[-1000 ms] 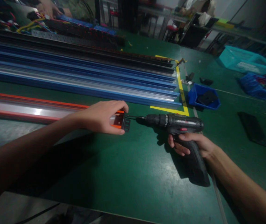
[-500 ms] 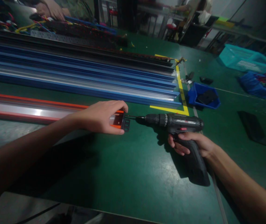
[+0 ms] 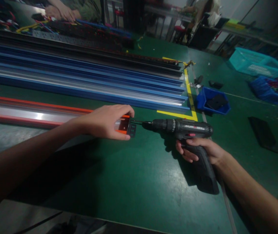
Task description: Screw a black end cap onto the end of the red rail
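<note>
A long orange-edged metal channel point(image 3: 39, 115) lies on the green table, reaching in from the left. My left hand point(image 3: 105, 122) is closed over its right end, thumb and fingers at a black end cap point(image 3: 132, 128) with slots in it. My right hand point(image 3: 199, 149) is wrapped round the grip of a black cordless drill point(image 3: 192, 128), index finger by the trigger. The drill is level and points left. Its long thin bit point(image 3: 139, 122) meets the upper part of the end cap; the exact contact point is too small to make out.
Several blue and black channels point(image 3: 92, 78) lie behind, ending near yellow tape point(image 3: 178, 114). A blue bin point(image 3: 213, 100) with black parts, a black flat object point(image 3: 264, 134), a teal basket point(image 3: 258, 61) and another blue bin point(image 3: 263, 89) stand right. Another person's hands point(image 3: 62, 11) work among wires.
My hands, the drill and the channel's end stay in nearly the same place. The other person's hands at the back have shifted slightly to the right.
</note>
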Demonstrator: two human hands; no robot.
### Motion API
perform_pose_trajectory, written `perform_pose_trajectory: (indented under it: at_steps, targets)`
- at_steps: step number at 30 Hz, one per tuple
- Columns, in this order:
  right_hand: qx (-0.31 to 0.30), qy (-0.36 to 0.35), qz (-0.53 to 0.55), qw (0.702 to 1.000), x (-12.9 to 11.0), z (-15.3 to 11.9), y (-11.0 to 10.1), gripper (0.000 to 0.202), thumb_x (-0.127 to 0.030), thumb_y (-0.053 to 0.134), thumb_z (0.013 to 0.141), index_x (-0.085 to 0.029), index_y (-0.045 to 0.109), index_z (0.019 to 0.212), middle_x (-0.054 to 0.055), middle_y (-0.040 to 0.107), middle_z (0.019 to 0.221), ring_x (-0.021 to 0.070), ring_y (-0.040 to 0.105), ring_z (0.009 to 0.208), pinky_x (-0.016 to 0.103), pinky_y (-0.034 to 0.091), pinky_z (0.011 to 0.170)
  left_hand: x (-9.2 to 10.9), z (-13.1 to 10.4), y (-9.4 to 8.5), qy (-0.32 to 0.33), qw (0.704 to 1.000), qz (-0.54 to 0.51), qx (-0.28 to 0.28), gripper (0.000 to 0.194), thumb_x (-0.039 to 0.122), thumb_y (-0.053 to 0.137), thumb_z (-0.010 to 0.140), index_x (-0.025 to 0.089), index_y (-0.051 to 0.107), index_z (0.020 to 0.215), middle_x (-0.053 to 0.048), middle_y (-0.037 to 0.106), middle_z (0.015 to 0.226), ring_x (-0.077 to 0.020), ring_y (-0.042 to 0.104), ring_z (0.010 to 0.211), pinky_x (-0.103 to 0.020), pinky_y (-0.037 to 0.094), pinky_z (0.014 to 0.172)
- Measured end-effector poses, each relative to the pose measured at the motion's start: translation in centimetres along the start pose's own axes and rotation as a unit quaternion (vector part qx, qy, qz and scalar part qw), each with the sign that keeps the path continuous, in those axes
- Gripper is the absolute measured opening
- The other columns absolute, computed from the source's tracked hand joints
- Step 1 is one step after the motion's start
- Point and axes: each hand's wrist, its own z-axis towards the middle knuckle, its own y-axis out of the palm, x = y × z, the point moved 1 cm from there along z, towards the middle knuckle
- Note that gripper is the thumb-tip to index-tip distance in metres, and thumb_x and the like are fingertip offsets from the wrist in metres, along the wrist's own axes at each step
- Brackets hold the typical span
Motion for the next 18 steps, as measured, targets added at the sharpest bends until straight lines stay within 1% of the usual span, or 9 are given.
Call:
perform_pose_trajectory:
  at_steps: [4, 13, 18]
  targets:
    - [-0.011, 0.000, 0.008, 1.000, 0.12, 0.08, -0.18, 0.028, -0.034, 0.075, 0.099, -0.007, 0.081, 0.105, 0.010, 0.077, 0.091, 0.0067, 0.056, 0.053, 0.022, 0.058, 0.060, -0.10, -0.01, 0.07, -0.002, 1.000, -0.002, -0.001, 0.068, 0.071, 0.075, 0.080, 0.028, 0.059, 0.131, -0.006, 0.071, 0.131, -0.0301, 0.069, 0.114, -0.035, 0.048, 0.091]
    - [0.007, -0.003, -0.002, 1.000, 0.13, 0.02, -0.04, 0.027, -0.032, 0.075, 0.098, -0.007, 0.082, 0.104, 0.011, 0.077, 0.091, 0.0076, 0.056, 0.053, 0.023, 0.057, 0.060, 0.04, 0.02, -0.02, -0.002, 1.000, 0.002, -0.005, 0.067, 0.069, 0.076, 0.081, 0.027, 0.059, 0.130, -0.007, 0.071, 0.130, -0.0300, 0.069, 0.113, -0.035, 0.049, 0.091]
    - [-0.003, -0.005, 0.003, 1.000, 0.16, 0.05, -0.29, 0.027, -0.033, 0.077, 0.097, -0.007, 0.082, 0.105, 0.011, 0.077, 0.092, 0.0066, 0.055, 0.051, 0.022, 0.057, 0.058, 0.22, -0.05, -0.05, -0.007, 1.000, 0.004, -0.002, 0.067, 0.068, 0.076, 0.081, 0.027, 0.059, 0.131, -0.006, 0.071, 0.130, -0.0299, 0.069, 0.113, -0.035, 0.048, 0.092]
